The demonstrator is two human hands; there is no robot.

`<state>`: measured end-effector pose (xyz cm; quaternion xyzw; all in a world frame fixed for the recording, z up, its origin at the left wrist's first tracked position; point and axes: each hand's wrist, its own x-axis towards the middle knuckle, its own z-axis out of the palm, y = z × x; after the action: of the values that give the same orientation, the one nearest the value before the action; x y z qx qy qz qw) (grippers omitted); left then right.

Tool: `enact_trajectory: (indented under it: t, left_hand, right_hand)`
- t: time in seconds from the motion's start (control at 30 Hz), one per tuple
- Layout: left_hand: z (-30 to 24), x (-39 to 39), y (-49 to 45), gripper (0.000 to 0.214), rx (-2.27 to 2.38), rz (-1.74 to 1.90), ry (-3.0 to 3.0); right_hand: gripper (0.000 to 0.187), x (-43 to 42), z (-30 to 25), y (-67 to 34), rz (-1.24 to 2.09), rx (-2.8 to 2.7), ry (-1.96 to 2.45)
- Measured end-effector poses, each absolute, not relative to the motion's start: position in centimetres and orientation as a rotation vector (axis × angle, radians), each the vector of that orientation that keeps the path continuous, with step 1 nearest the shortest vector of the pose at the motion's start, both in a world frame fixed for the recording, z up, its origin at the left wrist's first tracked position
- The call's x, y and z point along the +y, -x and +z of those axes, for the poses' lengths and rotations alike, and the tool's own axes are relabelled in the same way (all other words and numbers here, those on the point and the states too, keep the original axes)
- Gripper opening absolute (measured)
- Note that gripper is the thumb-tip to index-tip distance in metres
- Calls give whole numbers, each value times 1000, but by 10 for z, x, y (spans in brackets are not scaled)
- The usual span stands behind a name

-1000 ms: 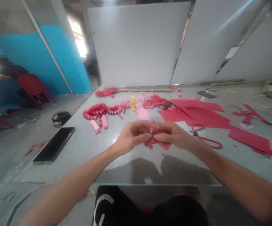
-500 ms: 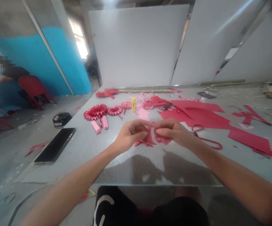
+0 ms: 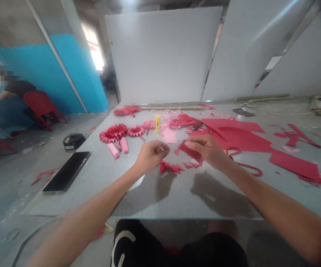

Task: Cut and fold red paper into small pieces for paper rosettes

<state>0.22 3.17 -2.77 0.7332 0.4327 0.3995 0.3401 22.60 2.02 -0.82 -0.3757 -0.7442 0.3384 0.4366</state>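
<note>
My right hand (image 3: 206, 149) is closed on a folded piece of red paper (image 3: 189, 150), held just above the grey table (image 3: 154, 196). My left hand (image 3: 148, 157) is a little to the left, fingers curled with the thumb against them; whether anything is inside I cannot make out. Between and just below the hands, several small red paper scraps (image 3: 171, 167) lie on the table.
Red pleated paper fans (image 3: 112, 132), pink strips (image 3: 118, 147) and a yellow glue stick (image 3: 157, 123) lie further back. Red sheets (image 3: 232, 134) and red-handled scissors (image 3: 245, 166) are on the right. A black phone (image 3: 65, 171) and a black round tin (image 3: 72, 141) sit left. A person sits far left by a red chair (image 3: 42, 105).
My hands, together on the red paper before, have come apart. The right hand kept the larger piece and rose slightly; small red scraps now lie on the table.
</note>
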Motion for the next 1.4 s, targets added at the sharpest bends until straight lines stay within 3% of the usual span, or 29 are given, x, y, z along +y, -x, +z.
enact_trajectory:
  t: [0.27, 0.47, 0.63, 0.73, 0.83, 0.97, 1.2, 1.3, 1.4]
  left_hand:
    - [-42, 54, 6, 24, 1158, 975, -1811]
    - [-55, 73, 8, 33, 1222, 926, -1767]
    - [-45, 80, 20, 19, 1567, 1128, -2139]
    - [-34, 70, 21, 24, 1382, 1123, -2048]
    - [-25, 50, 11, 44, 976, 935, -1820]
    - [-19, 31, -3, 42, 758, 904, -1715]
    - [-18, 39, 7, 61, 920, 1380, -1524]
    - [-19, 45, 13, 55, 1030, 1506, -1492]
    - [-20, 47, 13, 42, 1122, 1521, -1501]
  right_hand:
    - [44, 16, -3, -224, 752, -1839, 920]
    - [42, 19, -7, -227, 947, -1712, 952]
    - [32, 29, -11, -232, 1082, -1486, 876]
    - [31, 33, -12, -233, 1071, -1451, 857]
    - [31, 31, -11, -231, 1006, -1470, 877]
    - [36, 26, -8, -227, 893, -1532, 942]
    - [39, 39, -31, -227, 598, -1889, 1039]
    - [28, 50, -43, -231, 392, -2119, 1101]
    - [38, 60, -51, -234, 222, -2319, 1074]
